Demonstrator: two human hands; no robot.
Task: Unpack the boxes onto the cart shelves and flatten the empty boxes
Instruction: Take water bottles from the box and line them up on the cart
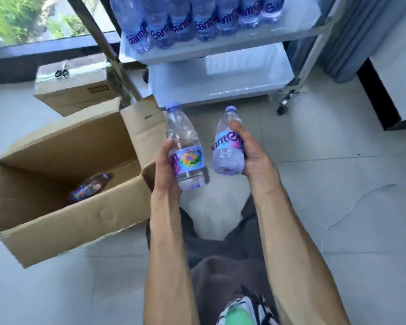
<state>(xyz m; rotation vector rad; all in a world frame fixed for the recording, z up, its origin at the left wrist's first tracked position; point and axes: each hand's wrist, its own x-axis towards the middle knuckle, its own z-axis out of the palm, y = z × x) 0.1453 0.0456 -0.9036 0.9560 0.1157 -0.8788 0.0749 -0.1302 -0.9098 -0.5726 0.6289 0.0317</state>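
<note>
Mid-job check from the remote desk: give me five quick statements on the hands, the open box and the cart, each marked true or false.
1. Each hand holds one water bottle. True: the left hand grips the left bottle, the right hand grips the right bottle.
2. The open box is empty. False: one bottle in the box lies on its side inside.
3. The upper cart shelf already carries a row of bottles. True.
4. The lower cart shelf is packed with bottles. False: no bottles show on it.
5. The second box behind the open one has been flattened. False: it stands closed and whole.
</note>
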